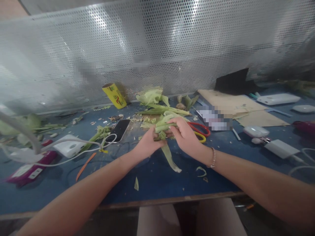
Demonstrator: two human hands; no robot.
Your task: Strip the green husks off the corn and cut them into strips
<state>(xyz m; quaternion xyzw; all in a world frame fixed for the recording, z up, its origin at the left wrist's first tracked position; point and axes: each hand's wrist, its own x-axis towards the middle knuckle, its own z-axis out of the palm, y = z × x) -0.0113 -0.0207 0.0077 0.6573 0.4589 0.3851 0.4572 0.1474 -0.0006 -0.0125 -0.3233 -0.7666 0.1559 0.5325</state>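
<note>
Both of my hands are closed around a bundle of pale green leaves and stalks [162,126] in the middle of the table; it looks like corn husk. My left hand [149,141] grips its near left side, thumb pointing right. From the right and above, my right hand [181,131] curls its fingers over the bundle. A long leaf strip [170,159] hangs from it toward the front edge. The fingertips partly hide what lies inside. Just beyond are more green leaves [152,96] and chopped stalk pieces [147,123]. Scissors with red and yellow handles [200,129] seem to lie beside my right hand.
A phone [119,130] lies left of my hands, near a tilted yellow tube [115,95]. White chargers [69,146] with a looping cable, and a purple device [31,168], are further left. Cardboard [261,114] and a white adapter [282,149] sit right. A perforated metal panel [157,42] closes the back.
</note>
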